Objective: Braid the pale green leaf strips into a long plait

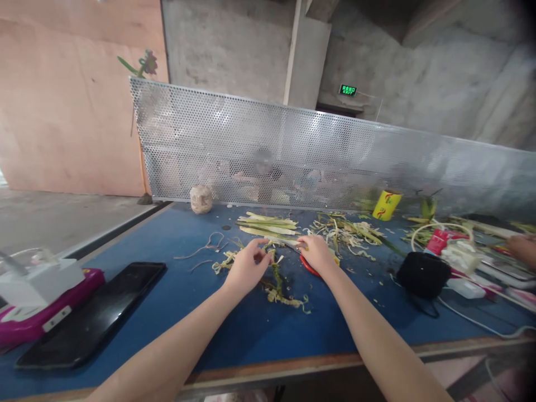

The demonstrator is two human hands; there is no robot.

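Note:
My left hand (248,263) is closed, with thumb and fingertips curled at the upper end of a braided piece of green and pale plant strips (277,282). The piece has curly ends that spread over the blue table and show on both sides of the hand. My right hand (318,252) is closed at the middle of a pair of scissors with red handles (309,267). Their grey blades point left toward my left hand, and the palm partly covers the handles. Just beyond both hands lies a bundle of flat pale-green leaf strips (268,223).
Loose shredded strips (347,231) lie right of the bundle. A carved pale ball (201,199) and a yellow can (386,205) stand by the perforated metal screen (251,139). A phone (96,312) and a power strip (50,324) lie left. A black pouch (422,274), cables and another person's hand (521,248) are right.

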